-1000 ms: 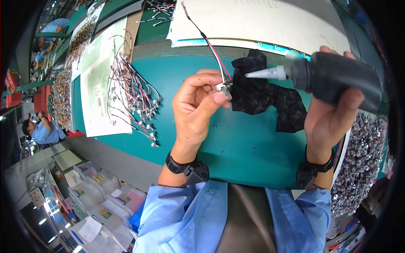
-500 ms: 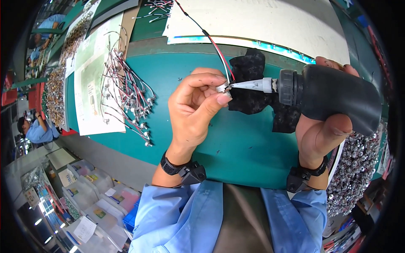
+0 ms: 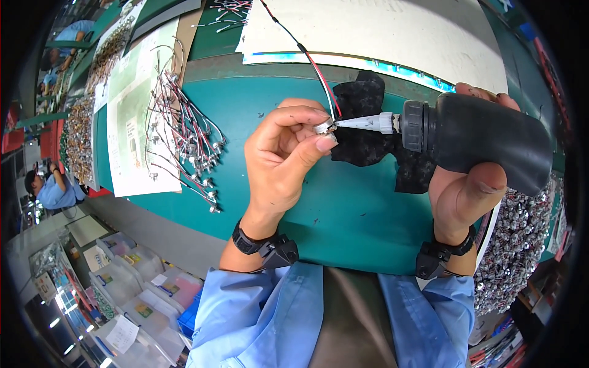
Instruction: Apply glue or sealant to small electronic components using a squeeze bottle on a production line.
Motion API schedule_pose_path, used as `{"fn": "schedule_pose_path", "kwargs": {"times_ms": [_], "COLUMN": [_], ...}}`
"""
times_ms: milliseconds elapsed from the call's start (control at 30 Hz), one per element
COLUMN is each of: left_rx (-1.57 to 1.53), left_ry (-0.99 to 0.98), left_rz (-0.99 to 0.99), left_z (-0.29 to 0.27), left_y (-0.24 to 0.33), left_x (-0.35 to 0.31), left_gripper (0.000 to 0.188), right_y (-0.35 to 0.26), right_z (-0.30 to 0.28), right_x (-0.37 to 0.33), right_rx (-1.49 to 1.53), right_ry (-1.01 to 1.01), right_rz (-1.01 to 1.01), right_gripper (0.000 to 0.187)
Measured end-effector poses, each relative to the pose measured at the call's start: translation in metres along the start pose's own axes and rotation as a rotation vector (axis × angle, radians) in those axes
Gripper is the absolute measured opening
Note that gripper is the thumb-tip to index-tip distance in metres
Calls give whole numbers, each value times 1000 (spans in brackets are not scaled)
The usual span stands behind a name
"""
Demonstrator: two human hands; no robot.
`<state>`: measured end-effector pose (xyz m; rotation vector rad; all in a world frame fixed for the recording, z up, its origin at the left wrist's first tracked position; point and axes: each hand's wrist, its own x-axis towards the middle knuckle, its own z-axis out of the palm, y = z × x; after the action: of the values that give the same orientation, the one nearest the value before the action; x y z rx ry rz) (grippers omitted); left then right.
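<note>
Between thumb and fingertips, my left hand [image 3: 282,147] pinches a small silver metal component [image 3: 324,127]. Red and white wires [image 3: 322,76] run up from it toward the far side of the bench. My right hand [image 3: 460,193] is wrapped round a black squeeze bottle [image 3: 491,138] tipped on its side. Its pale tapered nozzle [image 3: 362,122] points left, and the tip meets the component where the wires join; whether anything flows out is too small to tell. Under the nozzle lies a stained black cloth [image 3: 362,144] on the green mat [image 3: 350,227].
A bundle of wired components [image 3: 190,135] lies on paper sheets [image 3: 123,165] at the left. A large white sheet [image 3: 380,34] covers the far side. Many metal parts are heaped [image 3: 512,251] at the right. Clear plastic boxes [image 3: 138,270] stand lower left; a person [image 3: 55,187] sits beyond.
The bottle in my right hand has shifted very slightly left. My left hand keeps its pinch on the component, almost unmoved.
</note>
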<state>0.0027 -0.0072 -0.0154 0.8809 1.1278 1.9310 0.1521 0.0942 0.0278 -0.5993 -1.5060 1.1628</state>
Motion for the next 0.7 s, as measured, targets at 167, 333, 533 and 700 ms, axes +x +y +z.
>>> {"fn": "schedule_pose_path", "kwargs": {"times_ms": [167,333,533,700], "left_rx": [-3,-4,-12,-87], "left_ry": [7,7,-16,-40], "left_rz": [1,12,-13,-30], "left_z": [1,-1,-8,-9], "left_y": [0,-1,1,1], "left_x": [1,2,1,2], "left_gripper": [22,22,20,22], "right_y": [0,-1,-1,-6], "right_z": [1,-2,-26,-62], "right_x": [0,3,24,41], "right_rx": [27,18,-49,68], "right_ry": [-3,-23,-114,7], "right_rz": [-5,-3,-20,118], "right_gripper": [79,79,69,60]}}
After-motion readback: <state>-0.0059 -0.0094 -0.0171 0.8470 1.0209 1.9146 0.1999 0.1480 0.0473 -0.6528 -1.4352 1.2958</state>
